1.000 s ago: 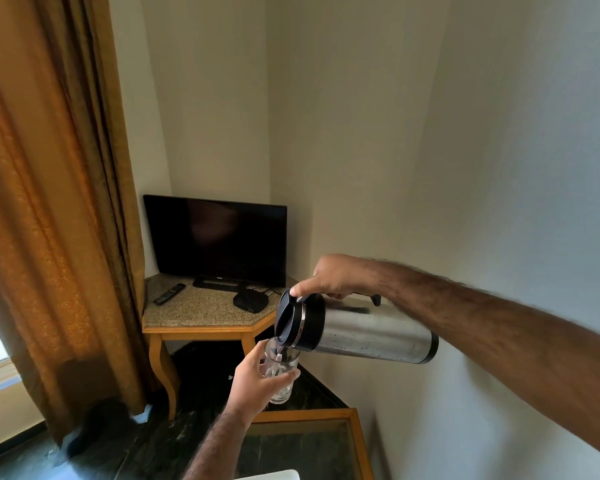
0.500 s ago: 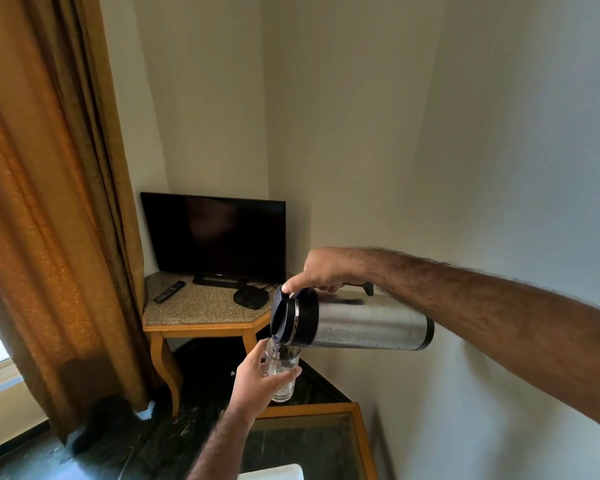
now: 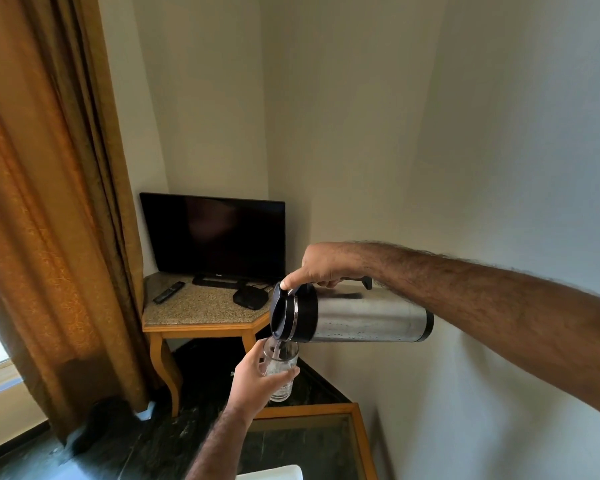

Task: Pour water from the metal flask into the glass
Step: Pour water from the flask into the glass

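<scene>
The metal flask [image 3: 364,318] lies nearly horizontal in the air, its black lid end pointing left. My right hand [image 3: 321,268] grips its black handle from above, thumb pressed on the lid. Directly under the spout is a clear glass [image 3: 280,370], held upright in mid-air by my left hand [image 3: 257,379], whose fingers wrap its left side. A thin stream of water runs from the spout into the glass, which holds some water.
A corner table [image 3: 201,318] with a stone top carries a dark TV [image 3: 213,233], a remote [image 3: 168,292] and a small black box [image 3: 250,297]. An orange curtain [image 3: 49,220] hangs at left. A glass-topped wooden table [image 3: 357,434] sits below; a wall is close on the right.
The flask's base has risen, so the flask has tipped from slightly spout-up to about level. Water now runs into the glass. Both hands hold as before.
</scene>
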A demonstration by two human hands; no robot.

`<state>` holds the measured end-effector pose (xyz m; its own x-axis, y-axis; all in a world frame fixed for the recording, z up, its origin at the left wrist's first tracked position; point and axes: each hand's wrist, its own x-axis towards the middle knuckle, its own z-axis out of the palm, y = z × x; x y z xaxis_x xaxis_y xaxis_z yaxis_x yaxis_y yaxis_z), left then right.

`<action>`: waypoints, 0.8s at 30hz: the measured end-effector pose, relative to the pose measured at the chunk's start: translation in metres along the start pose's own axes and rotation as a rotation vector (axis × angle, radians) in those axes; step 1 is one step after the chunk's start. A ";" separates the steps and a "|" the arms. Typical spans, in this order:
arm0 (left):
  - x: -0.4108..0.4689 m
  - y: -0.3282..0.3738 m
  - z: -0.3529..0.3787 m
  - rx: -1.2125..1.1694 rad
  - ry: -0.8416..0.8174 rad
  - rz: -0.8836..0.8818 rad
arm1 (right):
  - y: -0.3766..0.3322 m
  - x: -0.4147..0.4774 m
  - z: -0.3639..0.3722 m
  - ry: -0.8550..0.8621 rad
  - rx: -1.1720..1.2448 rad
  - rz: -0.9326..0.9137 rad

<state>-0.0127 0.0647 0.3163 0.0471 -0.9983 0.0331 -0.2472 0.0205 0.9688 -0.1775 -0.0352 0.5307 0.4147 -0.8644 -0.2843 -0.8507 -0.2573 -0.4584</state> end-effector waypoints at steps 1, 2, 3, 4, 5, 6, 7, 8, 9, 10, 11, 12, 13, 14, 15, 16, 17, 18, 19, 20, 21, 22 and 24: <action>0.000 0.000 0.000 0.006 0.003 0.001 | 0.000 0.000 0.000 -0.002 -0.005 0.001; 0.000 0.001 0.000 0.006 0.006 -0.001 | 0.000 0.000 0.000 -0.001 -0.009 0.001; 0.001 0.001 0.000 0.005 0.006 -0.002 | 0.001 0.000 0.000 0.004 -0.009 0.002; 0.001 0.001 0.000 0.003 0.004 -0.003 | 0.002 0.000 0.000 0.008 -0.005 0.001; 0.001 0.001 0.001 0.004 0.000 -0.002 | 0.003 0.001 0.000 0.008 0.002 0.000; 0.001 0.001 0.001 0.005 -0.004 0.002 | 0.004 0.001 0.000 0.007 0.004 0.000; 0.002 0.001 0.002 0.005 -0.006 0.005 | 0.005 0.002 0.000 0.007 0.001 0.001; 0.002 0.000 0.003 0.006 -0.008 0.007 | 0.006 0.002 0.000 0.005 -0.001 0.000; 0.003 0.000 0.003 0.006 -0.008 0.006 | 0.007 0.003 0.001 0.001 0.003 -0.002; 0.003 0.000 0.003 0.009 -0.009 0.007 | 0.007 0.003 0.001 -0.001 0.007 -0.004; 0.003 -0.001 0.003 0.012 -0.011 0.007 | 0.007 0.003 0.001 -0.003 0.010 -0.006; 0.003 -0.002 0.003 0.014 -0.010 0.006 | 0.007 0.003 0.001 -0.006 0.011 -0.008; 0.003 -0.002 0.002 0.017 -0.007 0.003 | 0.008 0.003 0.001 -0.008 0.011 -0.008; 0.003 -0.003 0.002 0.019 -0.005 0.004 | 0.008 0.003 0.001 -0.008 0.009 -0.008; 0.004 -0.004 0.001 0.025 -0.003 0.005 | 0.008 0.003 0.001 -0.009 0.005 -0.008; 0.004 -0.004 0.001 0.027 -0.001 0.007 | 0.008 0.003 0.001 -0.009 0.002 -0.005; 0.004 -0.004 0.000 0.027 0.001 0.007 | 0.009 0.003 0.001 -0.007 -0.002 -0.003; 0.004 -0.005 -0.001 0.028 0.004 0.007 | 0.009 0.004 0.002 -0.004 -0.010 -0.001; 0.004 -0.005 -0.001 0.029 0.006 0.006 | 0.010 0.004 0.002 0.000 -0.016 0.002; 0.004 -0.005 -0.002 0.029 0.007 0.008 | 0.010 0.005 0.002 -0.002 -0.015 0.005; 0.004 -0.005 -0.002 0.030 0.007 0.010 | 0.011 0.005 0.002 -0.008 -0.007 0.008; 0.005 -0.006 -0.002 0.032 0.006 0.013 | 0.012 0.005 0.002 -0.010 0.000 0.009; 0.005 -0.007 -0.002 0.030 0.006 0.016 | 0.012 0.005 0.001 -0.004 0.009 0.010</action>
<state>-0.0089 0.0597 0.3104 0.0488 -0.9975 0.0506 -0.2773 0.0351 0.9601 -0.1854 -0.0417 0.5229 0.4078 -0.8650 -0.2924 -0.8516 -0.2449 -0.4635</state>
